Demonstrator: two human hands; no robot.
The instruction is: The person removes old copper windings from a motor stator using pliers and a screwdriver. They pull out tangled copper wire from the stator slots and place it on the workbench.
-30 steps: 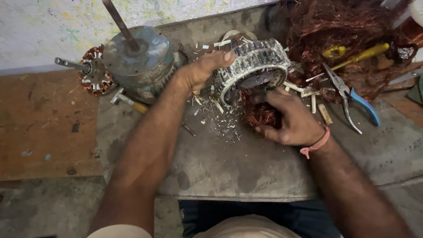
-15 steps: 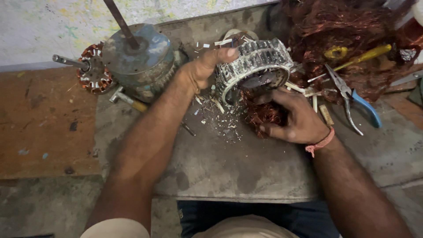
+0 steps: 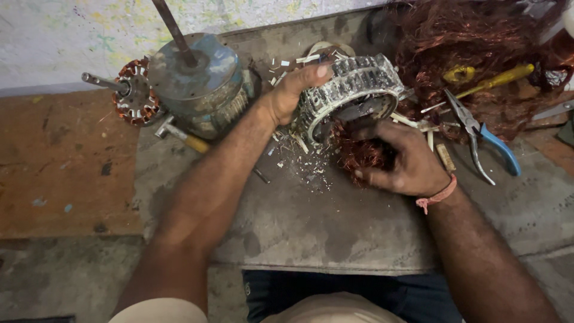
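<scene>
Atop the stator [image 3: 353, 90], left hand [image 3: 293, 93] grips; right hand [image 3: 400, 158] clutches copper wire [image 3: 359, 152].

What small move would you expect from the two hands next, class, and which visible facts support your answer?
Probably the right hand pulls its bunch of copper wire further out towards the person, while the left hand braces the stator ring. The ring stands tilted on the metal plate, the wire hangs from its lower edge, the right fingers are closed on it, and scraps lie below.
</scene>
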